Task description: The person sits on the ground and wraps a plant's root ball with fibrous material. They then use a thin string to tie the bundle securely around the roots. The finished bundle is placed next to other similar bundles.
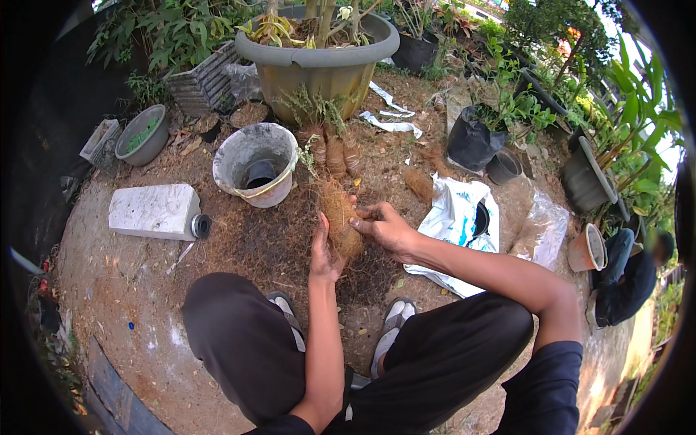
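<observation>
My left hand (325,251) grips a bundle of brown coconut fibre (340,217) from its left side, above the dark soil between my feet. On the bundle's right side, my right hand (383,228) pinches at the fibre with thumb and fingers. A thin leafy sprig (308,155) shows at the bundle's top end. Just beyond lie several similar fibre-wrapped bundles (336,155) with green shoots, side by side against a large planter (315,81). Whether anything is inside the held fibre is hidden.
A stained bucket (255,190) holding a small black pot stands left of the bundles, near a white rectangular container (155,211). To the right lie loose fibre (418,184), a white plastic sack (462,217) and a clear bag (544,228). A person (625,283) sits at far right.
</observation>
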### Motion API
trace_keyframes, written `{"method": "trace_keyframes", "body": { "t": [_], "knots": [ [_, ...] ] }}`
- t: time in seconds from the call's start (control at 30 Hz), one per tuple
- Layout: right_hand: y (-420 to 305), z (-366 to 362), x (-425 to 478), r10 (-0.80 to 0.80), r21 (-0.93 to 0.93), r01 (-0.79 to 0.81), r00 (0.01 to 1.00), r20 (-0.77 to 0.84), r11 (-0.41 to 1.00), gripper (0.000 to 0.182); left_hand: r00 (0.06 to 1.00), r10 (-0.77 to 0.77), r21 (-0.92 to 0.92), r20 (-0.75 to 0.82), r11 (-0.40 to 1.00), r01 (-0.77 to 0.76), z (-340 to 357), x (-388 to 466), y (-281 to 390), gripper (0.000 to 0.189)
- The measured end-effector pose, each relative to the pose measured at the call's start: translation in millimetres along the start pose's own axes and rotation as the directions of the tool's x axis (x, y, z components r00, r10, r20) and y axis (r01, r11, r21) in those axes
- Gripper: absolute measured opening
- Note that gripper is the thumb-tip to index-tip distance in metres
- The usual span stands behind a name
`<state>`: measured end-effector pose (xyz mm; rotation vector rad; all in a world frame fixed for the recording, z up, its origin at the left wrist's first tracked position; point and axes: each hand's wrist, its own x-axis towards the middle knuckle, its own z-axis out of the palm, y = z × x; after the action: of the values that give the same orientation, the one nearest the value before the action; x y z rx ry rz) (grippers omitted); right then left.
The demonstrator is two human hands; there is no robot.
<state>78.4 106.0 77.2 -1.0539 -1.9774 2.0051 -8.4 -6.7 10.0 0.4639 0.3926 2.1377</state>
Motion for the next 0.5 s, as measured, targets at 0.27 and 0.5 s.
{"method": "trace_keyframes", "body": {
  "t": [0.27,0.5],
  "knots": [
    [-27,10,-15,0.023,0.011,-0.023,1.000,-0.008,1.000,0.055,0.890,0.077,0.182,-0.450,0.983,0.007,-17,-11,12,0.058],
    [5,-13,12,-0.324,-0.414,0.177,0.891,-0.318,0.893,0.051,0.739,0.611,0.801,-0.285,0.575,-0.166,41,7,-13,0.046]
  ]
}}
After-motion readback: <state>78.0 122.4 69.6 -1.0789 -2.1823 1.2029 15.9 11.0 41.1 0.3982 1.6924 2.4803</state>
